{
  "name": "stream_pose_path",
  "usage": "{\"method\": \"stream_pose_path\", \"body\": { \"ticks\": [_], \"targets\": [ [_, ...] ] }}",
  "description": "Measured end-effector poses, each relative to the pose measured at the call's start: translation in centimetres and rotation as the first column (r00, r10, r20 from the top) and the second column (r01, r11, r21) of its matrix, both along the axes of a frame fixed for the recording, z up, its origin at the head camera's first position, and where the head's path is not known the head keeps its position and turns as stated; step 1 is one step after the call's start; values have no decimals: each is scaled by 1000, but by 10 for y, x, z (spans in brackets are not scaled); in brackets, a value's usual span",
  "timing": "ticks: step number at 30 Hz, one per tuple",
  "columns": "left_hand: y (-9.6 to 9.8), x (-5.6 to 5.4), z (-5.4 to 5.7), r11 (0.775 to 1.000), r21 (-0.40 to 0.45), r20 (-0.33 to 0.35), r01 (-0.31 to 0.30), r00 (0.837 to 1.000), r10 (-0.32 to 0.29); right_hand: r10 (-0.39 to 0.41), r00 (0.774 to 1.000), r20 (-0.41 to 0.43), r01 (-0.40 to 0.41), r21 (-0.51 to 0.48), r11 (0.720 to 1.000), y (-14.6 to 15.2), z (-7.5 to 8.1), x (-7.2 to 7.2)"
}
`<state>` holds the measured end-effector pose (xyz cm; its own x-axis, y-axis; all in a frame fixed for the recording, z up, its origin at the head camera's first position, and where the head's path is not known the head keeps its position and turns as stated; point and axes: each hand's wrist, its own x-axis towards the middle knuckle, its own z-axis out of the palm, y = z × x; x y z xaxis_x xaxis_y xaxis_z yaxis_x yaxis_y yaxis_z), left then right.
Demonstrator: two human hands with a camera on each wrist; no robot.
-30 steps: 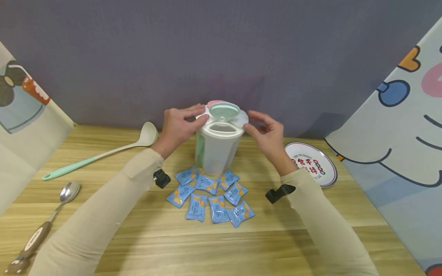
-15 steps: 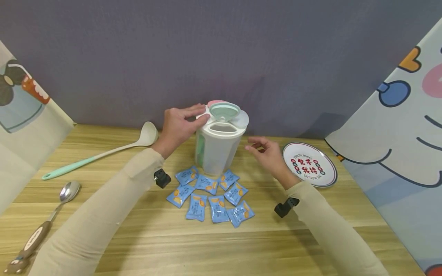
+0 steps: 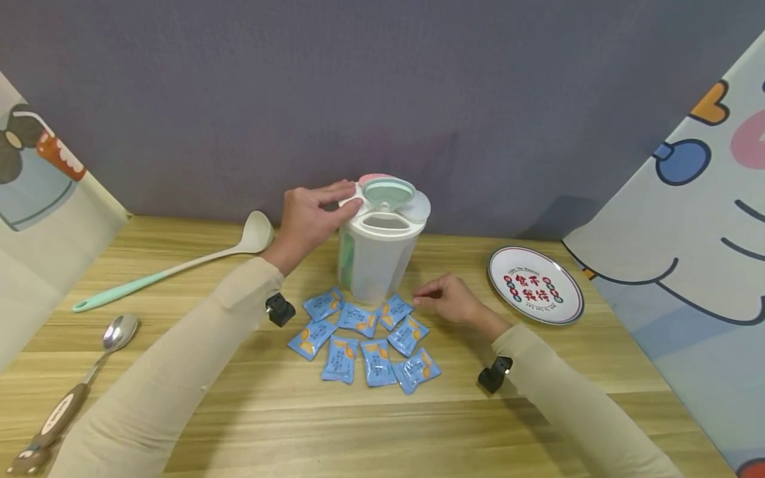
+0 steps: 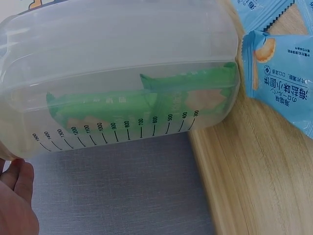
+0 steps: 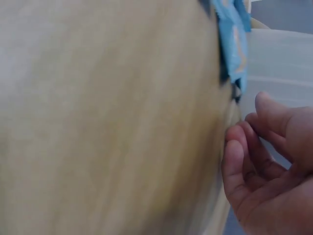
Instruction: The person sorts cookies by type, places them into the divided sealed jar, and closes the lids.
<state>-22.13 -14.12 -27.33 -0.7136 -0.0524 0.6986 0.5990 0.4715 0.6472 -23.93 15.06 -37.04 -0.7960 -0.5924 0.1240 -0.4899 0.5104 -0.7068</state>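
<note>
A translucent divided storage container (image 3: 381,262) stands upright on the wooden table, its white lid fitted with pink, green and white flaps. The green flap (image 3: 388,192) is tilted up, and an oval opening shows at the lid's front. My left hand (image 3: 313,216) holds the lid's left edge with thumb and fingers. In the left wrist view, green packets (image 4: 195,90) show through the wall, beside a printed scale. Several blue biscuit packets (image 3: 376,362) lie before the container. My right hand (image 3: 451,299), fingers bent and nothing between them, is close to the rightmost upper packet (image 3: 396,312).
At the left lie a white ladle (image 3: 257,232) with a mint handle and a metal spoon (image 3: 119,332) with a brown bear handle. A printed white plate (image 3: 564,302) sits at the right. A grey wall panel (image 3: 239,119) rises behind the table.
My right hand has left the lid's right side and come down toward the blue packets. My left hand stays on the lid; the container and packets have not moved.
</note>
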Motion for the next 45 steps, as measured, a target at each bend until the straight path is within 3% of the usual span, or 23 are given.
{"method": "stream_pose_path", "body": {
  "ticks": [7, 33, 45],
  "targets": [
    [0, -1, 0, 1000, -6, -5, -6, 1000, 6, -12, 999, 40, 11, 19, 1000, -2, -5, 3],
    [0, 0, 0, 1000, 3, 8, 6, 1000, -6, -51, 993, -104, 56, 54, 997, -11, -12, 9],
    [-1, 0, 0, 1000, -8, 2, -2, 1000, 2, -100, 992, -72, 104, 53, 993, -14, -10, 13]
  ]
}}
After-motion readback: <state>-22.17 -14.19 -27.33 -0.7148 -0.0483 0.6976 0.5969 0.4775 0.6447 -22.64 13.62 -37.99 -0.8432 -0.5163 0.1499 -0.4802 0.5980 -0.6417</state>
